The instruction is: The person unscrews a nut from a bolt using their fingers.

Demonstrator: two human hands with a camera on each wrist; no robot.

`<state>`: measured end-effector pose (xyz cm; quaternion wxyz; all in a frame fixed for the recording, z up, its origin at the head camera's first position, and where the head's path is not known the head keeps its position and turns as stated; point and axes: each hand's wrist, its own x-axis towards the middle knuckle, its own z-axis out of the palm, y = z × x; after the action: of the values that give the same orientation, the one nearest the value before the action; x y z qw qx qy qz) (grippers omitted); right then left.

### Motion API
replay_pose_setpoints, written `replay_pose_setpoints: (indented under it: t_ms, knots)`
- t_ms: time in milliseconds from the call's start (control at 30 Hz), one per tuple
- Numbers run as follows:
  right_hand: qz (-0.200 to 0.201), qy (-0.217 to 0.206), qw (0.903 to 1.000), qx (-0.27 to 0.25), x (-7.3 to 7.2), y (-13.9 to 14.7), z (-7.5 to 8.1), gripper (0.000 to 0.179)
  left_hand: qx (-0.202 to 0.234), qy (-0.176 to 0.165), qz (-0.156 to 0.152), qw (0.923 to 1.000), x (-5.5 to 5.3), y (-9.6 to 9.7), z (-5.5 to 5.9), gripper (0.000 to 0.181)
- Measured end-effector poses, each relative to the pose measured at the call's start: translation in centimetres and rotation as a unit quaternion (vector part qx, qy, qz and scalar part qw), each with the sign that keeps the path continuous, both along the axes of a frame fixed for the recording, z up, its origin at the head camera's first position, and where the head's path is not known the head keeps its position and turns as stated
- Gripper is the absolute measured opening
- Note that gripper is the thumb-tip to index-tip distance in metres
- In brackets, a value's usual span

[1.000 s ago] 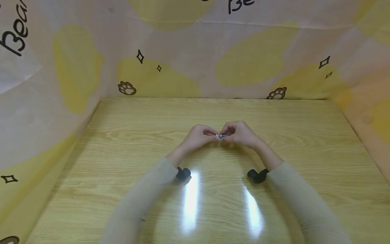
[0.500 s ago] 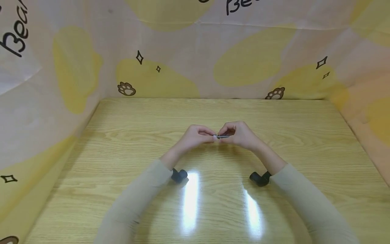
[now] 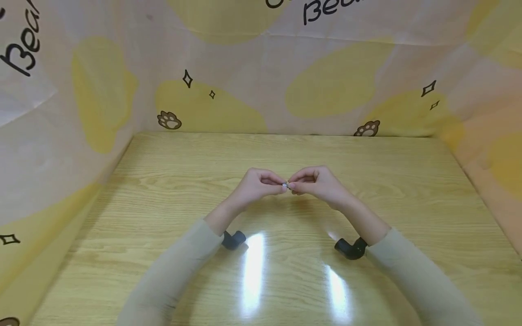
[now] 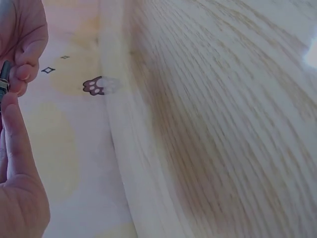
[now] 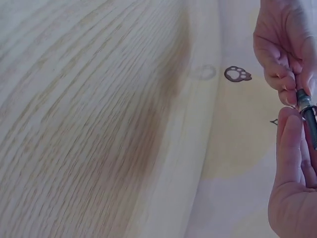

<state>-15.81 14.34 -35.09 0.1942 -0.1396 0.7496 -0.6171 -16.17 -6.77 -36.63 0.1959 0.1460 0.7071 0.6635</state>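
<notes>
Both hands meet over the middle of the table around a small metal bolt point(image 3: 286, 185) with a shiny ring-like collar. My left hand point(image 3: 253, 188) pinches one end of it between thumb and fingers. From the other side, the thumb and fingertips of my right hand point(image 3: 322, 185) pinch it at the collar. In the right wrist view the dark shaft of the bolt point(image 5: 310, 124) runs back from the collar towards the right palm. The left wrist view has the bolt point(image 4: 4, 79) at its edge, partly cut off. The fingers hide much of it in the head view.
The hands are above a wood-grain table point(image 3: 183, 158). Patterned cloth point(image 3: 228, 59) rises behind it and along both sides. A black angled piece sits at each wrist, one at the left point(image 3: 234, 240), one at the right point(image 3: 351, 249). Bright reflections mark the near tabletop.
Both hands have shifted slightly left and nearer. The right thumb and fingers have moved along the bolt up to the collar, covering the shaft that showed before. The left hand keeps its pinch.
</notes>
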Motion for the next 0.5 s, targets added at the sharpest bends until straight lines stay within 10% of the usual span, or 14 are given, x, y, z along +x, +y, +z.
replay_pose_setpoints:
  t_ms: [500]
  knots:
    - [-0.023,0.027,0.9991,-0.022,1.1,-0.7,0.7,0.028,-0.009,0.008,0.007,0.9999,0.8,-0.6,1.0,0.017]
